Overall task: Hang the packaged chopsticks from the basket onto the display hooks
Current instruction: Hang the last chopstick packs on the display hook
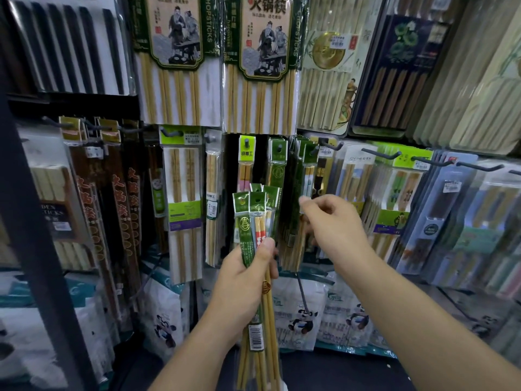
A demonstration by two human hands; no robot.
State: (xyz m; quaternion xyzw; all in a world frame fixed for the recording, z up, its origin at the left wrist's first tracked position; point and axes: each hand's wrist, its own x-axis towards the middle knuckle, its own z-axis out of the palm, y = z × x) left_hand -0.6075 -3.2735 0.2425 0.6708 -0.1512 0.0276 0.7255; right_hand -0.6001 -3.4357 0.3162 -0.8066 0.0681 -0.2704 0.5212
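My left hand (248, 272) grips a fanned bundle of several green-labelled chopstick packs (255, 213), held upright in front of the display. Their bamboo sticks hang down below my fist. My right hand (329, 218) hovers just right of the pack tops with fingers loosely curled and thumb near forefinger; it holds nothing that I can see. Matching green packs (277, 165) hang on a hook (279, 148) directly behind the bundle. The basket is out of view.
Display hooks (379, 153) stick out toward me along the right, holding boxed chopstick sets. Large bamboo chopstick packs (259, 66) hang above. Dark red packs (112, 193) hang left beside a black shelf post (36, 221). Panda-printed bags (304, 314) line the bottom shelf.
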